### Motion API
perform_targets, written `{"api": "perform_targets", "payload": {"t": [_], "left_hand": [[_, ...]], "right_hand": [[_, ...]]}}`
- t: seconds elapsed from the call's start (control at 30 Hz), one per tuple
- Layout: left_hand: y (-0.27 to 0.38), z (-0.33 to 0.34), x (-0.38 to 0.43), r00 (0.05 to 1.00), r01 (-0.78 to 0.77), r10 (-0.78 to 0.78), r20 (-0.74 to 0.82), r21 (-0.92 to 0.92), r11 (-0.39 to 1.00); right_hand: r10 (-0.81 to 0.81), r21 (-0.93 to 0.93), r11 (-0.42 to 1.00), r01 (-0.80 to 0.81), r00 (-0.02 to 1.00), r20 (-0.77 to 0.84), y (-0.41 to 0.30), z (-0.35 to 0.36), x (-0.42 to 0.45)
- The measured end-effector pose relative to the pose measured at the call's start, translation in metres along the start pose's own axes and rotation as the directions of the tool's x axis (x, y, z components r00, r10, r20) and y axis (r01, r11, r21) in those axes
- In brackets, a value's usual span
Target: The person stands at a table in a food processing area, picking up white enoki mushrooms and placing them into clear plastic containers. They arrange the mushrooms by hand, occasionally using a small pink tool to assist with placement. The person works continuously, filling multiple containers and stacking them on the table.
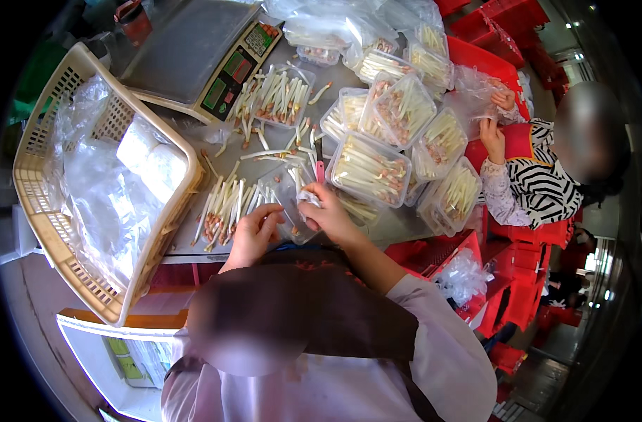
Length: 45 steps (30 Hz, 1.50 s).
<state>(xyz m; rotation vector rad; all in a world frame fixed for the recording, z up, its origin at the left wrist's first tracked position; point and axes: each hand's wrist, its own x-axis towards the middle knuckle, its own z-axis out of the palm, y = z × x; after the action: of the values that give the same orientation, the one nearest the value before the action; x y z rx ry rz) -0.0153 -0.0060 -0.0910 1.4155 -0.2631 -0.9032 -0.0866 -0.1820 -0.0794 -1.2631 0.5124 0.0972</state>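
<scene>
My right hand (326, 211) has its fingers closed on a crumpled white cloth or tissue (309, 198), over the right side of a clear plastic tray (284, 184). A few white stalks lie in that tray. At its left edge is my left hand (257, 229), fingers curled; whether it grips anything is unclear. White stalks with reddish-brown ends (220, 211) lie in a heap just left of it. A pink-handled tool (320, 171) lies above my right hand. Beyond sits another tray of stalks (283, 97). Filled clear trays (371, 169) are stacked to the right.
A digital scale (189, 47) stands at the back left. A beige plastic basket (178, 142) holding clear plastic bags stands at the left. Across the right side, a co-worker's hands (493, 140) hold a clear bag near red crates (489, 63). More red crates stand at the right.
</scene>
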Motion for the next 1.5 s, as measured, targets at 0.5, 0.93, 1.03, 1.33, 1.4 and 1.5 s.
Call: {"api": "perform_targets", "payload": {"t": [0.5, 0.93, 1.03, 1.33, 1.4, 1.5], "left_hand": [[0.041, 0.017, -0.006, 0.963, 0.219, -0.056, 0.263, -0.645, 0.733], [0.055, 0.01, -0.024, 0.935, 0.248, -0.063, 0.349, -0.518, 0.819], [0.039, 0.006, -0.022, 0.958, 0.141, -0.049, 0.282, -0.316, 0.938], [0.042, 0.008, -0.026, 0.994, -0.099, 0.085, 0.062, 0.284, 0.954], [0.034, 0.013, -0.024, 0.942, -0.322, 0.328, 0.067, 0.452, 0.832], [0.045, 0.019, -0.027, 0.934, -0.346, 0.345, 0.092, 0.466, 0.814]], "right_hand": [[-0.198, 0.078, 0.973, 0.217, 0.959, -0.204, -0.027, 0.006, -0.032], [-0.235, 0.397, 0.887, 0.236, 0.971, -0.052, -0.042, 0.026, -0.029], [-0.171, 0.213, 0.965, 0.153, 0.983, 0.068, -0.034, 0.027, -0.033], [-0.094, -0.064, 0.991, 0.117, 0.951, 0.294, -0.035, 0.033, -0.039], [-0.133, 0.003, 0.991, 0.137, 0.956, 0.262, -0.021, 0.037, -0.033], [-0.195, 0.065, 0.98, 0.187, 0.97, 0.147, -0.018, 0.039, -0.031]]}}
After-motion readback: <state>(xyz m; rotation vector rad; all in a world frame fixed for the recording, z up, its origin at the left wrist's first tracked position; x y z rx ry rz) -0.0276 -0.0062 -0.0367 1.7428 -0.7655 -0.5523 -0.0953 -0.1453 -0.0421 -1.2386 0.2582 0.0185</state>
